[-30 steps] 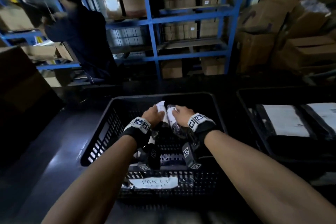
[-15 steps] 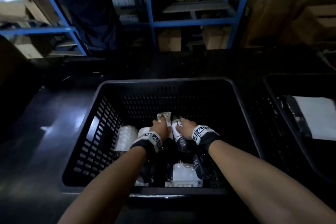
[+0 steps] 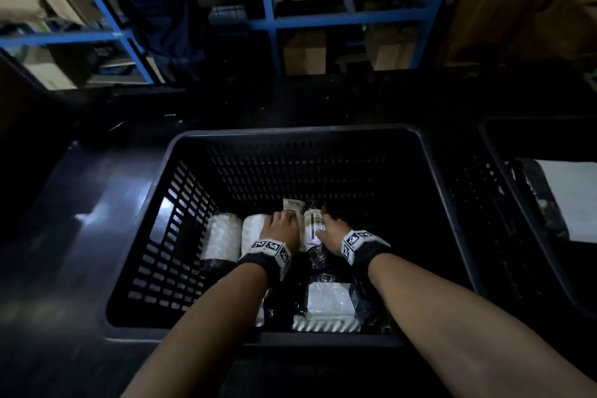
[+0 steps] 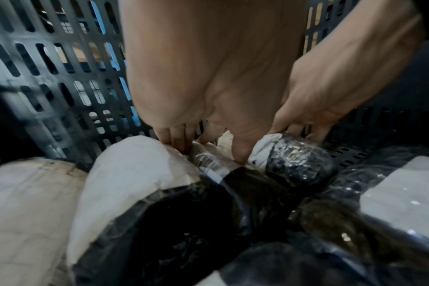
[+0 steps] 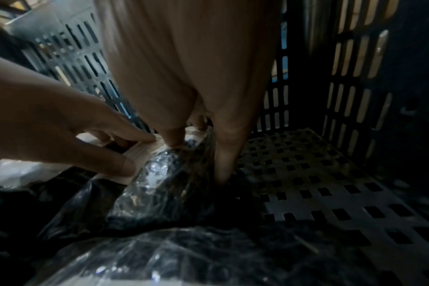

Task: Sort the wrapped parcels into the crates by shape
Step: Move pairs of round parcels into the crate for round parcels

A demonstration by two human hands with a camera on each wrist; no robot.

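Both my hands reach deep into the black slotted crate (image 3: 290,132). My left hand (image 3: 284,220) grips a roll-shaped parcel (image 3: 292,205) in clear wrap, fingers on one side and thumb on the other, as the left wrist view shows for the left hand (image 4: 208,149). My right hand (image 3: 326,226) holds a second roll (image 3: 312,229), black wrap with a white barcode label; in the right wrist view the right hand (image 5: 196,156) has thumb and finger either side of this roll (image 5: 164,174). Both rolls lie side by side, low at the crate's floor (image 5: 306,174).
Two white rolled parcels (image 3: 221,239) lie left of my hands. A flat white parcel (image 3: 329,302) lies near the front wall. A second black crate (image 3: 504,191) on the right holds a flat white parcel (image 3: 571,197). Blue shelving (image 3: 268,10) with cardboard boxes stands behind.
Both hands have gone down from rim height to the crate's floor with the two rolls. The head view has tilted downward, and the person at the shelves has left view.
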